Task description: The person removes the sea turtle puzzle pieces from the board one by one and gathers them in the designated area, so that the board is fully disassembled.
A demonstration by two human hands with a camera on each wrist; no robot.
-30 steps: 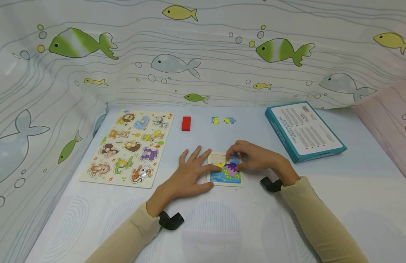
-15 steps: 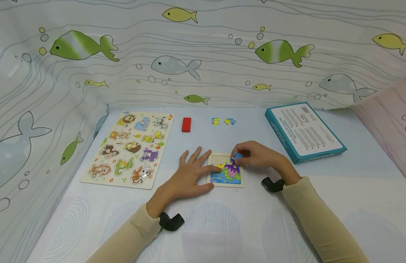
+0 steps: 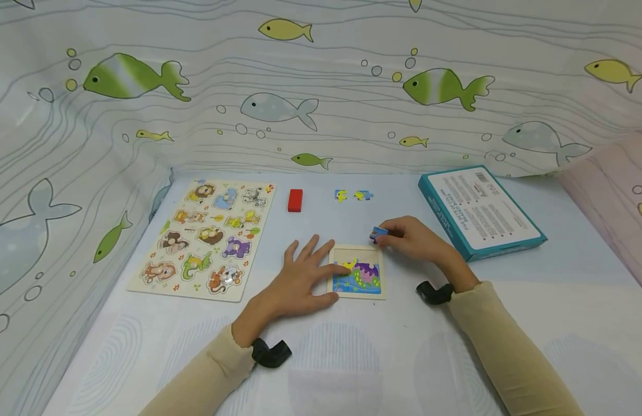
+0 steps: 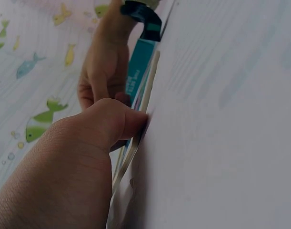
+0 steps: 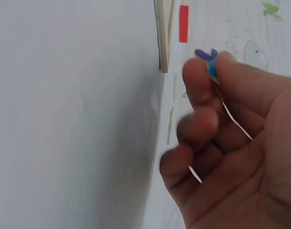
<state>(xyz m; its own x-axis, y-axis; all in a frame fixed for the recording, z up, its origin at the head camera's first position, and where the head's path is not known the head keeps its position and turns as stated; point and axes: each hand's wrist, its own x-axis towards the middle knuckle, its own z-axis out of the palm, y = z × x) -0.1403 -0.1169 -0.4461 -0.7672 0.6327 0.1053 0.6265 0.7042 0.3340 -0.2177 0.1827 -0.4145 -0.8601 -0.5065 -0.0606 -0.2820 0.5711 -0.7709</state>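
A small jigsaw in a wooden frame (image 3: 357,297) lies on the table, its lower part filled with a blue, purple and green picture, its upper strip bare wood. My left hand (image 3: 300,281) rests at the frame's left side, fingers spread, the index finger reaching over the picture. In the left wrist view the left thumb (image 4: 131,123) touches the frame's edge. Just beyond the frame's top right corner, my right hand (image 3: 416,240) pinches a blue puzzle piece (image 3: 378,234) between thumb and fingers. The right wrist view shows this piece's blue and purple parts (image 5: 211,67).
Two loose yellow-and-blue puzzle pieces (image 3: 341,195) lie behind the frame. Left of them sits a red block (image 3: 295,200). An animal peg board (image 3: 201,240) lies at the left, and a teal-edged box (image 3: 482,211) at the right. A fish-patterned sheet (image 3: 347,138) rises behind.
The right hand has lifted the blue piece out of the frame's upper right part and carried it up and away past the corner. The left hand stays in place.
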